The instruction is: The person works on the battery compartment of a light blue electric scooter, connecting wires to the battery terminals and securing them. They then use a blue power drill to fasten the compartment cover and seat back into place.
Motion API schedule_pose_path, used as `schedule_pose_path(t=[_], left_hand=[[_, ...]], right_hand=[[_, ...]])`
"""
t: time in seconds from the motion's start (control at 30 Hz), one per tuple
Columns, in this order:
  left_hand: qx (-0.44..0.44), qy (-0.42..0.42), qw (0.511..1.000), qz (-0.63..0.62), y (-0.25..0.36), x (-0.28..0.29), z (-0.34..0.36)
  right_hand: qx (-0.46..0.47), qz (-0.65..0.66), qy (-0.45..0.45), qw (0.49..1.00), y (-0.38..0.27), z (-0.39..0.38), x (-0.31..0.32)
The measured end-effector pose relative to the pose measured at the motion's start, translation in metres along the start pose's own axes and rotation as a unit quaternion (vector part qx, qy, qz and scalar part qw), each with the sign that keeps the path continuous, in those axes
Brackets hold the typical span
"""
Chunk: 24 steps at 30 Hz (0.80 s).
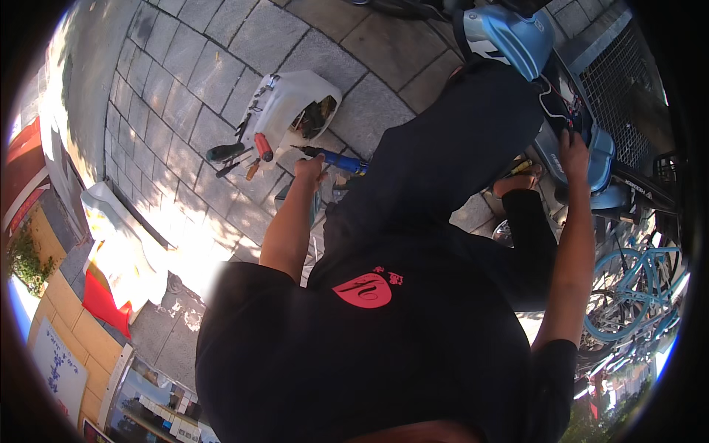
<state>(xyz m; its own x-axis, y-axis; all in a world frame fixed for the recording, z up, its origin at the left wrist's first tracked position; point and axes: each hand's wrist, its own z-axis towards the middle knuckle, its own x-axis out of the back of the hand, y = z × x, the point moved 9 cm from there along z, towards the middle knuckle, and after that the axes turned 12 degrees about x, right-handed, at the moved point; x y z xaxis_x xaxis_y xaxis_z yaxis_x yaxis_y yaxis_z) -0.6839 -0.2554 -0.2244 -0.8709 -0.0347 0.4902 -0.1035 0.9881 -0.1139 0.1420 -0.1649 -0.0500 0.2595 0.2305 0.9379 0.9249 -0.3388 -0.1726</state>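
My right hand (pixel 572 155) reaches into an opened blue electric scooter (pixel 550 148). Its fingers are closed at the loose wires (pixel 559 100) in the exposed compartment; what they pinch is too small to make out. On the other side, my left hand (pixel 309 170) is low over the paving, its fingers curled closed beside the dark tip of a blue power tool (pixel 341 161). Whether it holds anything is hidden. Just beyond it lies a cut-open white plastic jug (pixel 284 111) with tools inside and along its edge. A red-handled tool (pixel 263 145) and a dark-green-handled screwdriver (pixel 221 152) lie nearby.
My bent leg (pixel 458 140) stands between the power tool and the scooter. A metal mesh panel (pixel 624 81) is behind the scooter. At the right are parked bicycles (pixel 635 288). Grey paving (pixel 185 96) spreads to the left, toward a white and red cloth (pixel 122 258).
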Motion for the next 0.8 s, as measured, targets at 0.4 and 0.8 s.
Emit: schedule_pose_path(t=[0.4, 0.8], left_hand=[[-0.193, -0.132, 0.97, -0.062, 0.01, -0.027, -0.009], [-0.669, -0.115, 0.717, 0.159, 0.082, -0.026, -0.35]], right_hand=[[-0.049, -0.036, -0.035, 0.998, -0.007, 0.005, 0.004], [-0.033, 0.128, 0.142, 0.981, -0.116, -0.055, 0.1]])
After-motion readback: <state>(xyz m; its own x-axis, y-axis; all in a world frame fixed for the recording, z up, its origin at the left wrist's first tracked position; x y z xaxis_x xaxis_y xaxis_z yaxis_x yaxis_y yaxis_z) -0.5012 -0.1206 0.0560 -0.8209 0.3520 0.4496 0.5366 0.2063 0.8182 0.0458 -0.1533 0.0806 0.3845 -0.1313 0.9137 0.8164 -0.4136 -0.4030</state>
